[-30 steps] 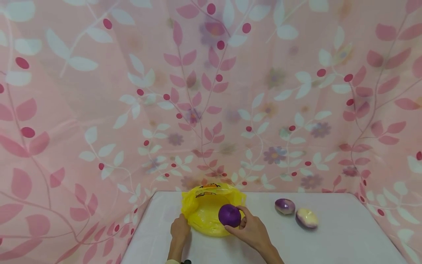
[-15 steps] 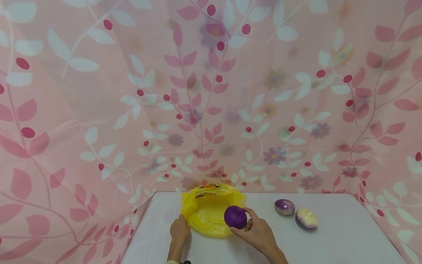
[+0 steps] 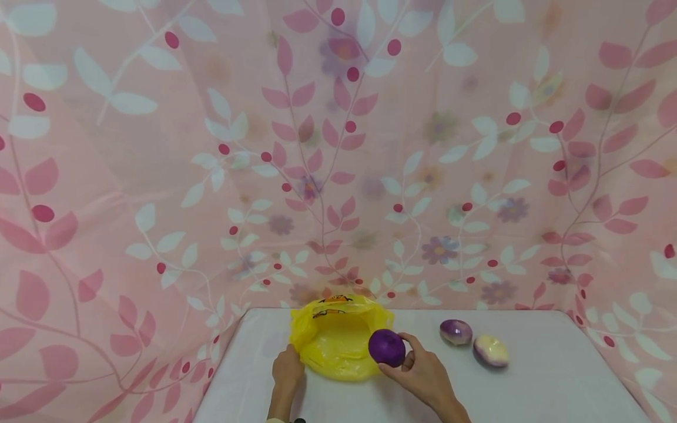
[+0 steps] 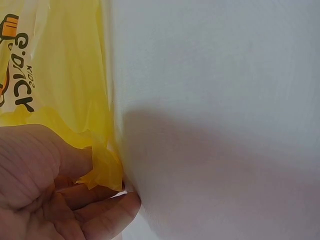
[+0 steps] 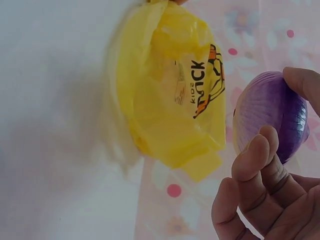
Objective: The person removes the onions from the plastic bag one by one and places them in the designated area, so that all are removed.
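A yellow plastic bag [image 3: 341,352] with orange and black print lies on the white table, its mouth spread towards me. My left hand [image 3: 288,365] pinches the bag's left edge between thumb and fingers, as the left wrist view [image 4: 45,180] confirms. To the right of the mouth, my right hand [image 3: 423,376] holds a round purple onion-shaped object [image 3: 387,348] between thumb and fingertips. In the right wrist view this purple onion-shaped object [image 5: 270,115] has fine ridges, a pale side and a glossy dark side. It is apart from the bag there.
Two glossy purple-and-cream rounded objects lie together at the table's right: a darker one [image 3: 456,332] and a paler one [image 3: 491,351]. The white table [image 3: 560,376] backs onto a pink curtain [image 3: 338,176] with leaf patterns, which also hangs along both sides.
My right hand has drawn the purple onion-shaped object to the right, away from the bag's middle. My left hand keeps its hold on the bag's edge.
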`<state>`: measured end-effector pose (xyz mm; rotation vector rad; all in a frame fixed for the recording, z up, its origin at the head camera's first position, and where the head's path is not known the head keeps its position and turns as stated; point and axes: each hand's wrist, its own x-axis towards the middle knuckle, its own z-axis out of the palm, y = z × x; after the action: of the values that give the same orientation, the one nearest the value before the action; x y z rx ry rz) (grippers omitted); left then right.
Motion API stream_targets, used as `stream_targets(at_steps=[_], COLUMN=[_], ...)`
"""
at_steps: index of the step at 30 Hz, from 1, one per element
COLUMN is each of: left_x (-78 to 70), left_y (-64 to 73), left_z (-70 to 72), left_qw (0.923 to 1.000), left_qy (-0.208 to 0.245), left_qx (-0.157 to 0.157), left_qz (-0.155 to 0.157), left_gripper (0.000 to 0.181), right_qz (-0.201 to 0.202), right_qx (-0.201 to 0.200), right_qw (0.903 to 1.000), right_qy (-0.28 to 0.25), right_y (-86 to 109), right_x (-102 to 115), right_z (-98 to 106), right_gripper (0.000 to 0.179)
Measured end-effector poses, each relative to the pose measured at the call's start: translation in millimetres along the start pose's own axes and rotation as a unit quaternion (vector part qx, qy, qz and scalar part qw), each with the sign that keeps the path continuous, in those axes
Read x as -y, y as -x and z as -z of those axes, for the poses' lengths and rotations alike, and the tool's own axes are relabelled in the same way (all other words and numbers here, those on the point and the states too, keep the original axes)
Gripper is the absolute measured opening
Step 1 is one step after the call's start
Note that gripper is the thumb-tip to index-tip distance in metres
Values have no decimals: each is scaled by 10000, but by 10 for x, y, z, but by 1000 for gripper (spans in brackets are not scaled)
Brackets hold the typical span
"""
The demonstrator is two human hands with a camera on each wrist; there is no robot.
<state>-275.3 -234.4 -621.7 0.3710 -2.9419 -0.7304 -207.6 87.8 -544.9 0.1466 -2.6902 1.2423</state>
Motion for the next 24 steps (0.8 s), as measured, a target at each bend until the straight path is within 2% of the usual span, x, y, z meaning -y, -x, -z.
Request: stream_targets(at_steps=[6,15,24], left_x=[-7,-14,-13], left_y=[6,2,31], left_z=[8,5,29], left_qw=[9999,9999,9998], left_qy=[85,102,177], left_qx=[-51,59,-27], left_qz=[-56,107,-5], left_gripper=[6,7,6], right_qz=[-97,-251,-411], right_qx=[-7,-116,-205], right_qw=[9999,9996,9989], right_qy=[-48,-1,53], right_y=[13,46,82], right_x=[-45,-113,-235], right_z=[33,104,161], right_gripper=[84,83,85])
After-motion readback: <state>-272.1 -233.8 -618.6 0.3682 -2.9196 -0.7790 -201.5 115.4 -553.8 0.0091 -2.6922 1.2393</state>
